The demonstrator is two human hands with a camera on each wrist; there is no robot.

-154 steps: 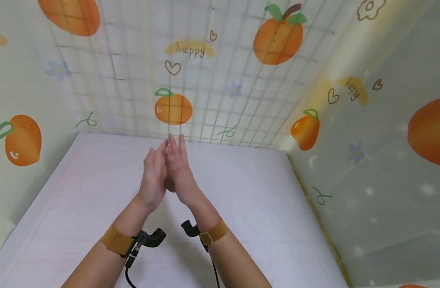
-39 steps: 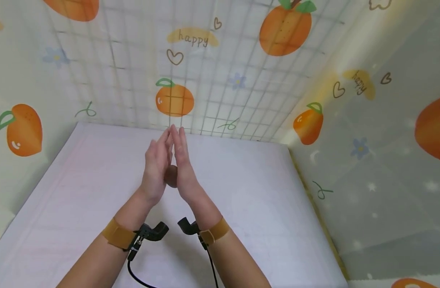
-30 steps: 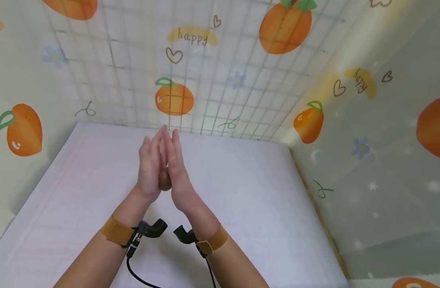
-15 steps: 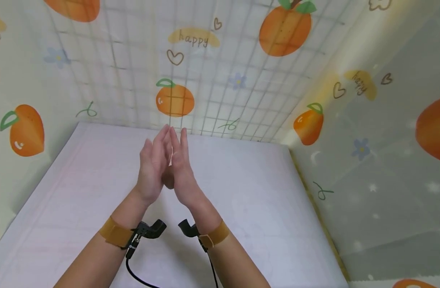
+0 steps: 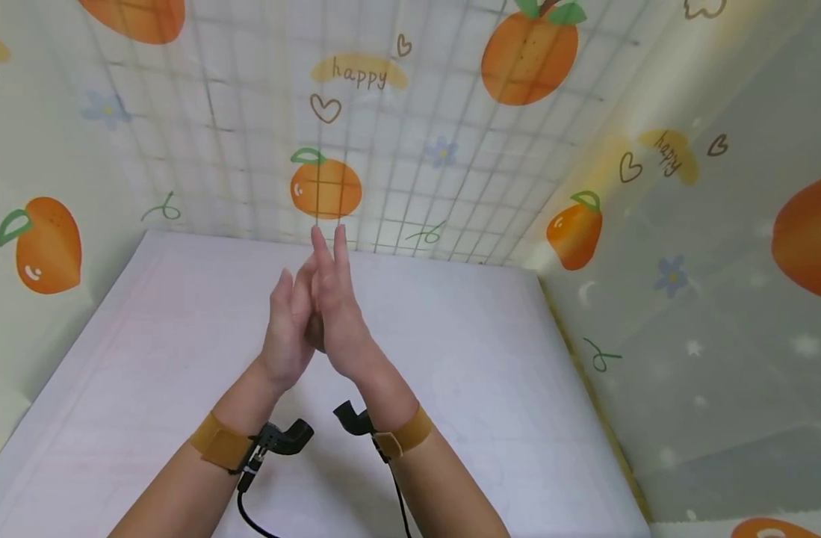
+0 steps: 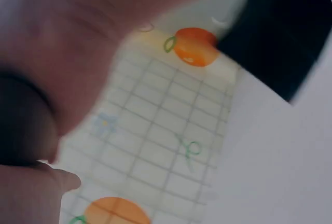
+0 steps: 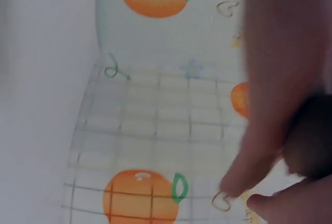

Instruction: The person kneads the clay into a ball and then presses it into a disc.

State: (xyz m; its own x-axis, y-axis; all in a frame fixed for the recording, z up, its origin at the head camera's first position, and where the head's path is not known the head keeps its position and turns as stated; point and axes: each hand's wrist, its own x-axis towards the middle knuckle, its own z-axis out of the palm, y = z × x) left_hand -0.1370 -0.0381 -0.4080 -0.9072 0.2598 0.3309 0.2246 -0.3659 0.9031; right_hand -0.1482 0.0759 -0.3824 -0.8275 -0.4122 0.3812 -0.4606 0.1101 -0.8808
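In the head view a small, dark brown ball (image 5: 315, 332) sits between my two palms, partly covered by the right hand. My left hand (image 5: 286, 329) is upright with fairly straight fingers, its palm against the ball's left side. My right hand (image 5: 344, 325) presses from the other side, fingers straight and pointing away, reaching farther forward than the left. Both hands are held above the white table. The left wrist view shows the ball (image 6: 23, 125) as a dark round shape at the left edge; in the right wrist view the ball (image 7: 314, 141) is at the right edge, blurred.
A white tabletop (image 5: 464, 388) lies below the hands. Behind it hangs a pale curtain (image 5: 410, 112) with orange prints over a wire grid, and a similar curtain (image 5: 713, 336) closes the right side. Black wrist cameras (image 5: 285, 437) with cables are strapped to both forearms.
The hands rub back and forth against each other around the ball. Since half a second ago the right hand has slid forward and the left back, covering more of the ball.
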